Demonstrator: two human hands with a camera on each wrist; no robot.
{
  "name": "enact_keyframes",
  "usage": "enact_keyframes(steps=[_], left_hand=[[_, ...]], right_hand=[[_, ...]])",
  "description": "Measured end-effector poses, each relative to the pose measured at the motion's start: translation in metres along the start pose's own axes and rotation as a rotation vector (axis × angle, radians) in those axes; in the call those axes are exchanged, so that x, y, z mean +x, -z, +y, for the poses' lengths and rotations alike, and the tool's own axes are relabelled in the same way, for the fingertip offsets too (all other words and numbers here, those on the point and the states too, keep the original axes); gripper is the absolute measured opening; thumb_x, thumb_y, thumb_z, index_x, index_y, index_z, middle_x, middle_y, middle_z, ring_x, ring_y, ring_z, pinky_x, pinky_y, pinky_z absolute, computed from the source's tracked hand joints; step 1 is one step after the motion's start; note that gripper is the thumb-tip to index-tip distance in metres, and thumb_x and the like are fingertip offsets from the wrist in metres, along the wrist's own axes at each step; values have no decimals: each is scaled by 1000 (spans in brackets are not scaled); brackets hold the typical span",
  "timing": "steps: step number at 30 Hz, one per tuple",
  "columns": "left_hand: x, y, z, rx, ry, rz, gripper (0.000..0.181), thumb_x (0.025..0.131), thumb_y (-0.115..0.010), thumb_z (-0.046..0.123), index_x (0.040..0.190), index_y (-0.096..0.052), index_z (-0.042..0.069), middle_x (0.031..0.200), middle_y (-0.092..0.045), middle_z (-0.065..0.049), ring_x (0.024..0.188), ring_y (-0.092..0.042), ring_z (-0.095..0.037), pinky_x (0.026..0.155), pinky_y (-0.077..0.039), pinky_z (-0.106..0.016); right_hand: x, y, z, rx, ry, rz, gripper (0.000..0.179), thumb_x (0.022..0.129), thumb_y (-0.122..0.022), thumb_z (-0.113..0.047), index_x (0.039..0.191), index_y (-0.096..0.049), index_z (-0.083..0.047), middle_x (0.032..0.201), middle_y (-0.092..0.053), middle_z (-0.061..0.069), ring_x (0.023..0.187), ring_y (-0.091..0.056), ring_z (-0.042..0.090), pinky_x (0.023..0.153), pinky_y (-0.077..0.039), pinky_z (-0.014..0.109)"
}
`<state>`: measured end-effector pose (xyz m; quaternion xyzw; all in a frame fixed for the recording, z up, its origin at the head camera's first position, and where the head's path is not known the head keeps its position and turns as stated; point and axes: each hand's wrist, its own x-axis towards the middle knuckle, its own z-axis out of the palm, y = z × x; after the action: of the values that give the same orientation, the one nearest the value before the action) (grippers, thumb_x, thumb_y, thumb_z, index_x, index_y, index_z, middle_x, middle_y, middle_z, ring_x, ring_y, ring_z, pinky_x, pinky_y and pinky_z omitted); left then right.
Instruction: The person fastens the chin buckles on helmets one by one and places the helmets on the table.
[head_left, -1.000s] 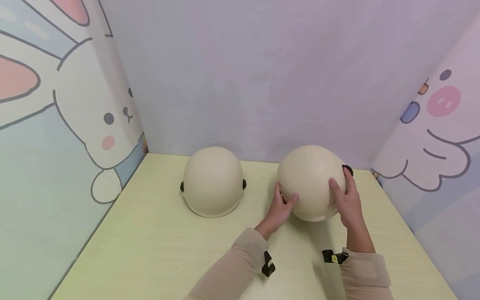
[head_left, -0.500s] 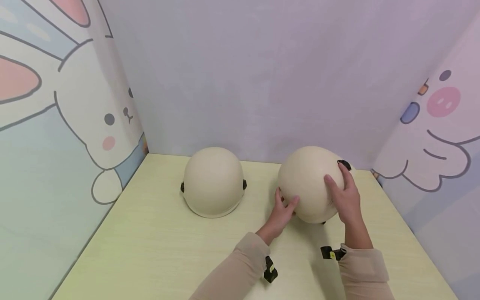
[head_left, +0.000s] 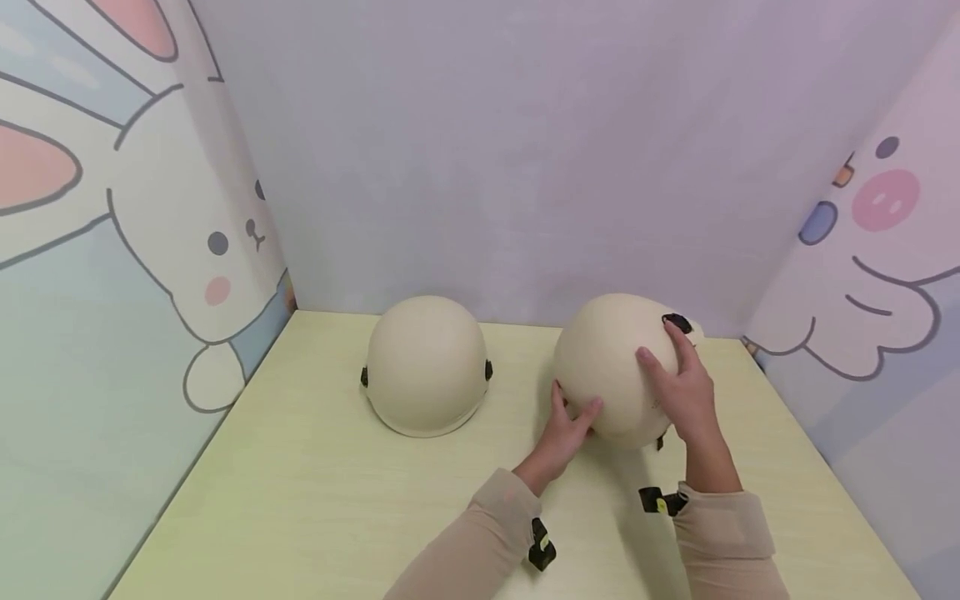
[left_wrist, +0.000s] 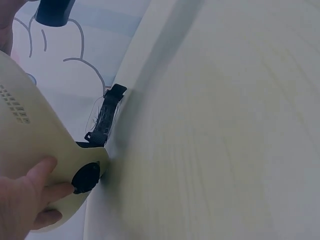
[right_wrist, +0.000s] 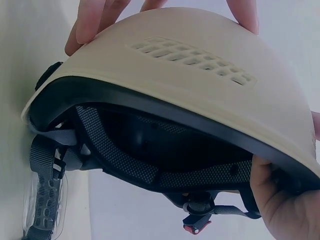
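Note:
A cream helmet (head_left: 607, 367) is held at the right side of the table, tilted. My left hand (head_left: 562, 433) grips its lower left side. Higher on the right side, my right hand (head_left: 684, 396) grips it near a black round fitting (head_left: 677, 323). The right wrist view shows the helmet's dark padded lining (right_wrist: 145, 140), vent holes (right_wrist: 192, 60) and a dangling strap with a buckle (right_wrist: 197, 215). In the left wrist view, the left fingers (left_wrist: 57, 192) lie beside another black round fitting (left_wrist: 86, 177). Whether the helmet touches the table is unclear.
A second cream helmet (head_left: 427, 367) sits dome up on the pale yellow table (head_left: 315, 500), left of the held one. A plain curtain (head_left: 510, 167) stands behind, with cartoon-printed side panels at left (head_left: 142, 275) and right (head_left: 892, 308).
The held helmet has turned, its right-hand fitting shifting left and slightly up, and a dark strap shows beneath. My right hand has moved left with it; the left hand has slid slightly down.

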<state>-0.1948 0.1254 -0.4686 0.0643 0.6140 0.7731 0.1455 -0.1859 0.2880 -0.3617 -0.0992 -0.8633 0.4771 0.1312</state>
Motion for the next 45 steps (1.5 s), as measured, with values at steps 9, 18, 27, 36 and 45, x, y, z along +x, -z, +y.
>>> enact_keyframes(steps=[9,18,27,36,45], left_hand=[[-2,6,3,100,-49,-10,96,95,-60,46,157,3,11,157,-16,-19,135,-34,-40,100,-40,-48],[3,12,22,433,-209,2,85,96,-52,54,158,-3,23,161,-1,-11,141,-19,-41,104,-27,-60],[6,12,28,550,-215,1,79,97,-41,60,157,2,33,162,4,-5,140,-22,-40,103,-29,-60],[6,14,26,551,-226,-7,81,96,-41,63,157,4,34,162,4,-6,138,-24,-45,99,-31,-64],[6,20,29,583,-224,4,85,95,-40,65,157,6,29,161,6,-7,137,-24,-46,99,-30,-64]], right_hand=[[1,-3,1,3,22,6,71,97,-53,-50,157,-23,-27,155,-24,24,131,-32,53,87,-36,71],[-2,-9,4,37,46,97,59,98,-55,-46,150,-40,-24,151,-37,17,130,-38,42,95,-36,66],[-6,-20,-1,-17,109,57,54,99,-55,-42,146,-46,-17,136,-51,24,109,-56,43,84,-47,60],[-4,-21,1,26,118,25,53,100,-55,-39,146,-45,-16,144,-45,21,115,-52,43,87,-45,61],[-8,-17,4,29,150,10,53,103,-47,-41,151,-40,-18,133,-47,15,90,-56,18,75,-49,32]])
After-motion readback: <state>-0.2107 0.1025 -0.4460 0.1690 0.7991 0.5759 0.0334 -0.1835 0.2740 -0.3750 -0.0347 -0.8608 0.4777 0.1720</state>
